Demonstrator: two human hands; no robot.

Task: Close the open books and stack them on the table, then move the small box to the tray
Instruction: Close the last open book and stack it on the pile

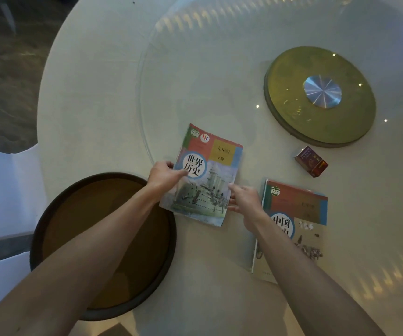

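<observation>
The left hand [164, 175] grips the left edge of the closed ship book [205, 175] with its fingers. The right hand [245, 200] touches its right edge, fingers loose. Another closed book [300, 214] lies just right on the counter [98, 105]. The small box [311, 161] sits behind it, away from the round tray [50, 214].

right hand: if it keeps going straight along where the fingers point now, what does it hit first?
The right hand points up-left at the warship-cover book, its fingertips already at that book's right edge. It would likely meet that book first, though actual contact is unclear.
</observation>
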